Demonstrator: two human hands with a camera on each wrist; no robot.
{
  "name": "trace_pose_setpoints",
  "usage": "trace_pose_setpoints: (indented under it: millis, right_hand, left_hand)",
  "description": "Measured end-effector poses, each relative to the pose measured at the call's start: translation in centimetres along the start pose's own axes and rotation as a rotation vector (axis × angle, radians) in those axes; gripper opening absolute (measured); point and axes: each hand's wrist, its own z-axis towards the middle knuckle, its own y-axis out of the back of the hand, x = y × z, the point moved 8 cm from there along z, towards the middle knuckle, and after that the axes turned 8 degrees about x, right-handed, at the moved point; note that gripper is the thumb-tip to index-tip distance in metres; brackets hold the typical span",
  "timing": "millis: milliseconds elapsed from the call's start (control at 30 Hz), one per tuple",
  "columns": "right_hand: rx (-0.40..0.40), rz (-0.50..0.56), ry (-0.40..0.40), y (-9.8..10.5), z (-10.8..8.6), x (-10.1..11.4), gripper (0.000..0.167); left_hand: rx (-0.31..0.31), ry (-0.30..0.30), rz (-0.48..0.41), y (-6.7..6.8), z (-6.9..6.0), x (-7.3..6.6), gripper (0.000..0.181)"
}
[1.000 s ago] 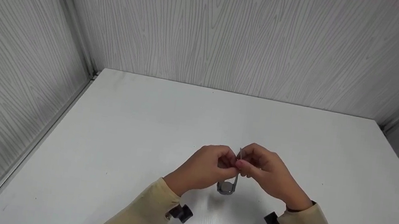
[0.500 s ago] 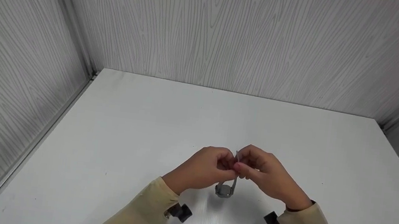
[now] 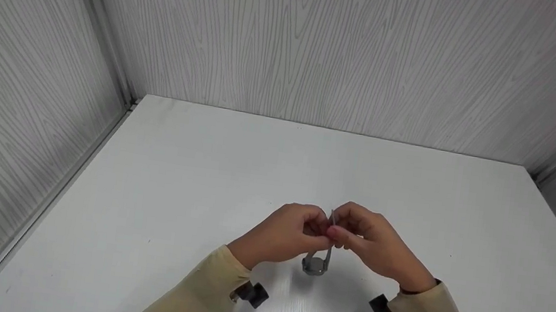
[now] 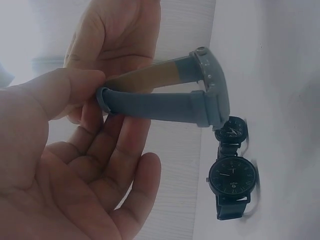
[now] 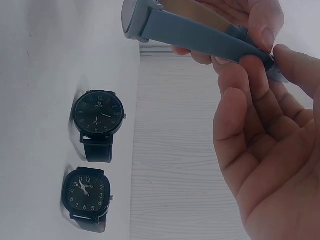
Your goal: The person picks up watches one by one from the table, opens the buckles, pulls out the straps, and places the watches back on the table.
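Note:
A watch with a blue-grey strap (image 4: 155,106) hangs from both hands, its round case (image 3: 315,266) lowest in the head view. My left hand (image 3: 287,233) pinches the strap between thumb and fingers near its ends. My right hand (image 3: 376,242) meets it there, thumb and index finger pinching the strap end. The right wrist view shows the strap (image 5: 200,35) forming a loop with a tan inner side, its ends together at the fingertips. Whether the buckle is fastened is hidden by the fingers.
In the right wrist view, a round black watch (image 5: 98,113) and a squarish black watch (image 5: 87,193) lie on the white surface. The head view shows the white table (image 3: 202,168) with patterned panels (image 3: 291,46) around it; the two black watches do not show there.
Both hands have stayed almost in place, still on the strap. The watch case has shifted slightly lower than a second ago.

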Motion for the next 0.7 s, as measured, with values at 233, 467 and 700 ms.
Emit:
trace_pose_setpoints:
  millis: [233, 467, 700]
  right_hand:
    - [0.000, 0.001, 0.009, 0.09, -0.01, -0.05, 0.009]
    - [0.002, 0.003, 0.030, 0.02, 0.00, 0.14, 0.007]
    - [0.013, 0.009, 0.037, -0.13, 0.09, 0.22, 0.007]
  left_hand:
    - [0.002, -0.003, 0.019, 0.08, -0.01, -0.15, 0.007]
    - [0.002, -0.012, 0.027, 0.15, 0.00, -0.30, 0.007]
    - [0.001, -0.017, 0.044, 0.31, -0.07, -0.32, 0.008]
